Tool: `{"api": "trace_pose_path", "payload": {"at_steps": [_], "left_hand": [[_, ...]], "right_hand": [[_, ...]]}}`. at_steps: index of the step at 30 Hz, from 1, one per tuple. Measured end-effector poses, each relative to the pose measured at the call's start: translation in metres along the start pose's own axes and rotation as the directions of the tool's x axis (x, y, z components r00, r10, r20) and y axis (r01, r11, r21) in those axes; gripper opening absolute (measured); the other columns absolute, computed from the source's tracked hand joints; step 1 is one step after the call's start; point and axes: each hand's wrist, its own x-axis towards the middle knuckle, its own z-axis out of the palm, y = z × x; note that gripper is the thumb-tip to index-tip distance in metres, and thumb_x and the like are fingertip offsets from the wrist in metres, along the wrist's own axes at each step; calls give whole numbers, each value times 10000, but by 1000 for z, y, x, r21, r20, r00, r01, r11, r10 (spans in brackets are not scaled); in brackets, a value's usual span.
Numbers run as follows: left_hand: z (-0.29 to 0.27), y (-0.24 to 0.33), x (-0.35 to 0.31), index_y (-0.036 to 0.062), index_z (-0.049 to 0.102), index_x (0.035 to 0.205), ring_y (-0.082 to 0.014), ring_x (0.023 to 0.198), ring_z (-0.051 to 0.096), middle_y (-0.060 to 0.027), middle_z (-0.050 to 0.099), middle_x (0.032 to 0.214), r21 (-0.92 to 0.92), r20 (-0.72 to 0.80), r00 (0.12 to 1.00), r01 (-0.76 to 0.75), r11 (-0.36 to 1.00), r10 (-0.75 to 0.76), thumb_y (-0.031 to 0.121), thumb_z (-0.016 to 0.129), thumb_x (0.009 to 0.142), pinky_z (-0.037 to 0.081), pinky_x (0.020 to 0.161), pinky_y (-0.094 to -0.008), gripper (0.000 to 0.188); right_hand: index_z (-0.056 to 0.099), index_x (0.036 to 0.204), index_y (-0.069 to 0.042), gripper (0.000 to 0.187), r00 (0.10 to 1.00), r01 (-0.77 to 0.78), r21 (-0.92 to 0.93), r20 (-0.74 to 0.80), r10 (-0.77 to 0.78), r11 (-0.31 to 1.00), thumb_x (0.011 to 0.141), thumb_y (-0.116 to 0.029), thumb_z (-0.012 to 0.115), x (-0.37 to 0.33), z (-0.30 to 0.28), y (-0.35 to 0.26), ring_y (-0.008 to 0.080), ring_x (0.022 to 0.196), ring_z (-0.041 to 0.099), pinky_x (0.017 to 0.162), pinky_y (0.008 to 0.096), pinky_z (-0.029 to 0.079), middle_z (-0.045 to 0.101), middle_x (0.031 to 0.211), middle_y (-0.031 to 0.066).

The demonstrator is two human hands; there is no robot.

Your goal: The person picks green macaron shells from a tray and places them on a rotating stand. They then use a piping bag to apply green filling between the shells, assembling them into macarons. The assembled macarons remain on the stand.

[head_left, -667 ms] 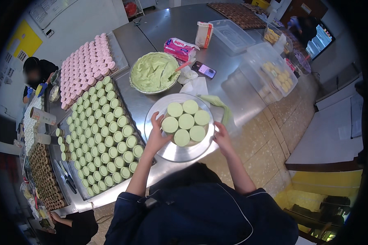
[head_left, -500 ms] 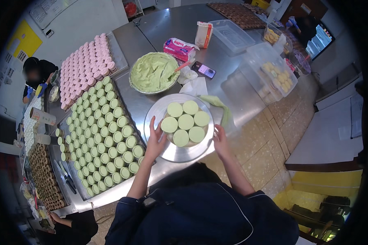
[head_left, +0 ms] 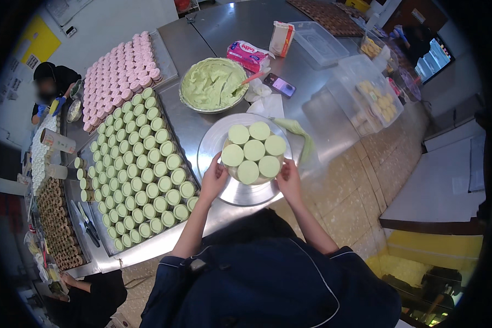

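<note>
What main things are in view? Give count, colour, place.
Central rounds: seven, green, over disc
Disc: one, silver, table front
Cream: one bowlful, green, beyond disc
Tray rounds: many, green, left
Pink pieces: many, pink, upper left
Brown pieces: many, brown, lower left
Phone: one, dark, near cream
Packet: one, pink, beyond cream
Carton: one, white, beside packet
Cloth: one, green, near disc
Tubs: several, clear, right
People: three, dark clothing, edges
Left hand: one, bare, rounds' left
Right hand: one, bare, rounds' right

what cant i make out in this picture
Head view:
Far end of red-handled utensil: covered by green cream.
Screen details on the phone: too small.
Undersides of seven green-topped cakes: hidden by their tops.
Rest of the lower-left worker: cut off by bottom edge.
</note>
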Motion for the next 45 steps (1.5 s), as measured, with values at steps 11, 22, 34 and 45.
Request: {"api": "trace_pose_path", "payload": {"at_steps": [11, 22, 34, 45], "left_hand": [[-13, -5, -12, 62, 330, 1303, -72, 633, 478, 6, 466, 694, -205, -11, 1000, 13, 979, -16, -18, 513, 801, 413, 618, -201, 540], [-11, -8, -7, 46, 338, 1301, -87, 612, 495, -20, 495, 679, -233, -15, 1000, 15, 972, -19, -13, 514, 804, 423, 594, -219, 531], [0, -12, -12, 55, 373, 1306, -64, 612, 464, 14, 462, 687, -200, -150, 985, 56, 978, -87, -29, 519, 762, 393, 586, -190, 569], [12, -3, -23, 3, 318, 1313, -61, 625, 499, -14, 552, 815, -294, -215, 970, 44, 955, -111, -29, 472, 818, 405, 538, -181, 520]], "right_hand": [[482, 1071, -43, 329, 998, -52, -30, 24, 52, 998, 755, -6, 567, -2, 12, -11, 91, 601, 477, 568, 217, 423, 487, 707, 14], [467, 1175, -24, 355, 945, -302, 268, 209, 251, 915, 824, -16, 517, 7, -14, -13, 119, 699, 556, 618, 231, 470, 539, 809, 40], [464, 1149, 6, 289, 788, -557, 309, 490, 373, 771, 876, -88, 462, 57, -36, -15, 212, 763, 614, 685, 319, 536, 560, 879, 107], [347, 1238, -89, 558, 176, -704, 680, 447, 877, -206, 801, -322, 603, 198, -38, 71, 318, 1133, 373, 869, 506, 434, 378, 1125, 142]]}}
